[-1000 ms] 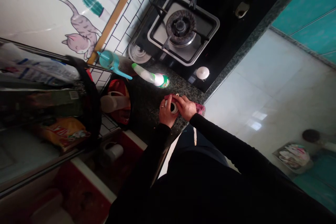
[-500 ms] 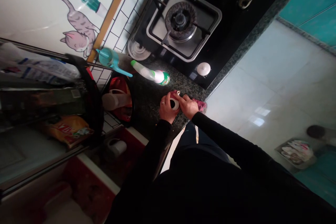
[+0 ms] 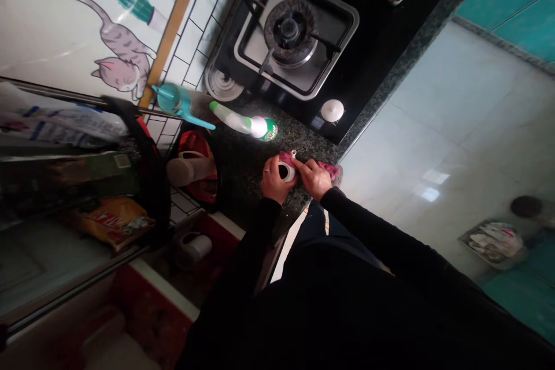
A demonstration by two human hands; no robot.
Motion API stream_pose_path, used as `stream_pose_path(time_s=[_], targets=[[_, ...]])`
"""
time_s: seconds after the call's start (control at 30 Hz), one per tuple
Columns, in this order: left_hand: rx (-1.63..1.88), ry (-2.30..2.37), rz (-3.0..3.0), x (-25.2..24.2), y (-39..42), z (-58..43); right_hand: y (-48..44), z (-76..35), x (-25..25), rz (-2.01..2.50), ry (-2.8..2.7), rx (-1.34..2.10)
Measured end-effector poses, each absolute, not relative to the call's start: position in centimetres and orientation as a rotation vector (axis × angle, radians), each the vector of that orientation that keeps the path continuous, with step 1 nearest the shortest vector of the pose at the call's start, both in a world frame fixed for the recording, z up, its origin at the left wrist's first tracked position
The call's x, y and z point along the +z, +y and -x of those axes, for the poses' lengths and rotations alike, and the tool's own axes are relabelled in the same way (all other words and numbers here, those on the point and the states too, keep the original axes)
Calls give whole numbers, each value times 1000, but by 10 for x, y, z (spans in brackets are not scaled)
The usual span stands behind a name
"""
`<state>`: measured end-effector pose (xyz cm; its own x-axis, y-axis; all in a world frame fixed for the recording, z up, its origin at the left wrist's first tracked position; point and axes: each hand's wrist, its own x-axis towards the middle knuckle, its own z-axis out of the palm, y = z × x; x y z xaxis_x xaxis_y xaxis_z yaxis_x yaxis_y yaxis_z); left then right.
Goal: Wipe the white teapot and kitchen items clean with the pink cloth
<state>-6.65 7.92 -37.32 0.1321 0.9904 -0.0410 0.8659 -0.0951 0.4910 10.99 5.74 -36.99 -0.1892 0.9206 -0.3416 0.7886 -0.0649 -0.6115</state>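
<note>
A small white teapot [image 3: 291,176] with a dark open mouth and a short spout is held over the granite counter. My left hand [image 3: 274,184] is closed around its side. On the spout side, my right hand [image 3: 315,179] presses a dark red cloth [image 3: 328,170] against the pot with its fingers. Part of the cloth shows beside the spout, and another part hangs past the right hand. The pot's lower body is hidden by the hands. A white lid [image 3: 333,110] with a knob rests on the black stove top near its corner.
A green-and-white spray bottle [image 3: 260,127] lies on the counter beside the gas burner [image 3: 289,29]. A blue-topped jug [image 3: 176,101] and a cup [image 3: 180,172] are by the wall. At the left, a dark rack [image 3: 158,185] holds packets.
The view has shifted slightly. Both hands stay at the teapot, and the right hand's fingers have moved a little along it with the cloth.
</note>
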Motion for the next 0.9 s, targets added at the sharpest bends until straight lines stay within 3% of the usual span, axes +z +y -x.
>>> stream_pose_path(time_s=[0.5,0.67,0.9], targets=[[574,1864,-1907,-377,86,80,80,-120,-356,1875,-2189,1266],[576,1847,-1849,-374,86,82,102,-127,-355,1834,-1628,1359],[536,1867,-1783,-369,88,77,121,-78,-380,1413,-957,1593]])
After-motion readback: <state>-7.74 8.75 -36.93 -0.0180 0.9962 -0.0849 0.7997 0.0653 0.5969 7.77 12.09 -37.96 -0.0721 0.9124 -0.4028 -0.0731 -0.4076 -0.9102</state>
